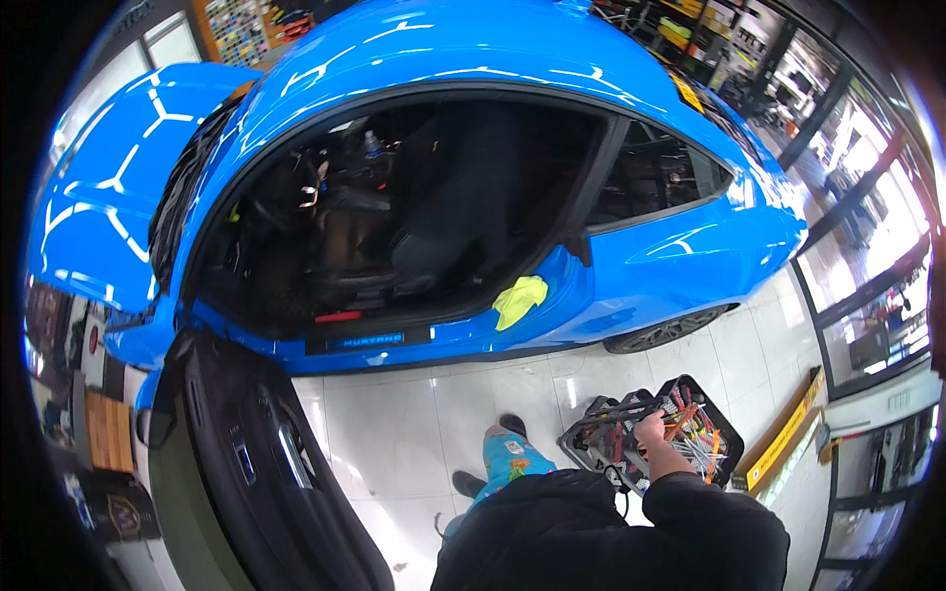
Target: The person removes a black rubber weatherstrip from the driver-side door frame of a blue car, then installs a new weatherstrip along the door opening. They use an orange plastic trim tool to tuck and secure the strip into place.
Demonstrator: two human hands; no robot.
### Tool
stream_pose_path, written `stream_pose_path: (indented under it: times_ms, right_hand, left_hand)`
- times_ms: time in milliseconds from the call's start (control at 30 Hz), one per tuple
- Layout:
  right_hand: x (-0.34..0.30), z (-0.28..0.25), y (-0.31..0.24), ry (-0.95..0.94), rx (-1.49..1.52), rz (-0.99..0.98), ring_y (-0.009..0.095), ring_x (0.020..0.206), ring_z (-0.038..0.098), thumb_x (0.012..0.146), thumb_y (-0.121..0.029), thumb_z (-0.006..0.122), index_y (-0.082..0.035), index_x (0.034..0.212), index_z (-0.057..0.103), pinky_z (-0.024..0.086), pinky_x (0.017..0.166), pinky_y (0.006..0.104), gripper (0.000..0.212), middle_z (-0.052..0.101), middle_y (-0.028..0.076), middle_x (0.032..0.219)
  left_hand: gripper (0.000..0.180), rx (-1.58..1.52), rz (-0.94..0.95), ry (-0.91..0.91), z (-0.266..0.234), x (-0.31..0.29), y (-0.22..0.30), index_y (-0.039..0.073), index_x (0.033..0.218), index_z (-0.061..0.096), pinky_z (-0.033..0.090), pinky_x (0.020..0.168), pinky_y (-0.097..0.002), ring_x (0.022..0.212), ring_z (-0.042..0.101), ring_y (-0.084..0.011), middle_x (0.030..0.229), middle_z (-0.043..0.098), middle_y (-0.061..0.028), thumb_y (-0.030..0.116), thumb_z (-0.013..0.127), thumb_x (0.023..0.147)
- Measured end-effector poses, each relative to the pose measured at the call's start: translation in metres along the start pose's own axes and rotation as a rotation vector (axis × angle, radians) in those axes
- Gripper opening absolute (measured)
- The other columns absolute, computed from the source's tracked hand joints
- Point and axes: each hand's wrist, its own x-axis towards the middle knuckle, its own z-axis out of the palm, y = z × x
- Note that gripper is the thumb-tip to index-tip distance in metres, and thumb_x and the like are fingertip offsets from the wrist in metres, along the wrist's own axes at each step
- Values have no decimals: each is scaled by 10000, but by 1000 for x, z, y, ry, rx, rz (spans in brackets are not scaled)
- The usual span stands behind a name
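Blue car (680, 261) fills the far side, left to right; hood raised at left, driver-side opening dark inside. Its sill edge runs along the near side, just above the floor.

Floor (394, 424) of pale glossy tile. Widest room: between the open car door and the person's legs, reaching up to the sill. A narrower strip passes between the carrier and the car's rear flank.

Car door (256, 463) swung wide, dark inner panel toward the person; it blocks the way left. Long yellow box (783, 433) lies slantwise on the right, beyond the carrier, narrowing passage there. Rear wheel (670, 330) sits above the carrier in view, apart from it.

Tool carrier (729, 431) to the person's right front, near the legs, well apart from the door. Black, open-topped, packed untidily: red and orange pieces, long pale rods crossing at the right end. Whether its base touches the floor, cannot tell. Dark handle (611, 418) slants across the top.

Right hand (650, 429) wrapped on the handle's right end, fingers partly hidden. Left hand out of sight; its hold cannot be told.
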Motion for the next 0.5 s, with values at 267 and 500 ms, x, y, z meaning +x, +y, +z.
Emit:
stream_pose_path:
  times_ms: [267,500]
  right_hand:
    - [-27,-74,-39,-187,-295,120,305,1203,629,886,-282,602,25,1215,662,515,1004,389,454,664,191,1251]
    - [4,-92,-73,-503,-83,361,304,1197,635,909,-265,575,5,1229,664,535,978,406,428,646,177,1295]
  left_hand:
    - [414,104,173,-388,24,64,61,67,1142,683,486,947,-495,1082,642,-370,1137,687,-196,357,414,1019]
    - [448,344,773,-544,-3,220,115,72,1118,695,485,942,-487,1071,640,-375,1125,688,-200,387,388,1032]
